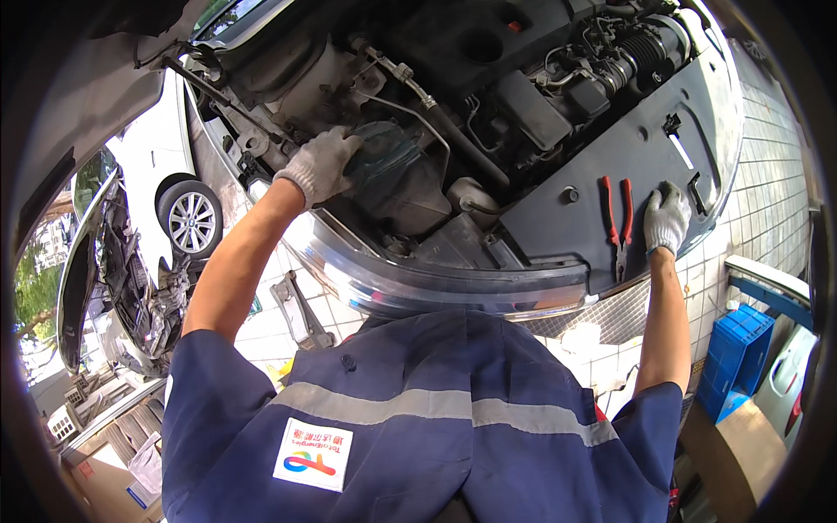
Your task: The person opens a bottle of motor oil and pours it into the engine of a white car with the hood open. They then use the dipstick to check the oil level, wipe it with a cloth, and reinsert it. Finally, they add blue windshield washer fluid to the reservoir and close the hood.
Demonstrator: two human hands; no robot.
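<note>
My left hand (pixel 322 166), in a pale knitted glove, is at the left side of an open engine bay. Its fingers point right and touch or hold a crumpled, translucent greenish plastic film (pixel 386 153); the grip is partly hidden. My right hand (pixel 667 214), gloved alike, rests on the dark plastic front cover (pixel 543 222) near the bumper. Just left of it lie long pliers with red handles (pixel 616 225), jaws towards me. A small black clip or bracket (pixel 698 194) lies right of that hand, and another black part (pixel 671 124) is farther up the cover.
The black engine cover (pixel 477 49) and hoses fill the bay's far side. A gas strut (pixel 216 91) holds up the hood at left. Beyond stands a white car (pixel 153 131) with a damaged front. A blue plastic crate (pixel 732 359) is at lower right; a metal arm-like part (pixel 301 310) lies on the tiles.
</note>
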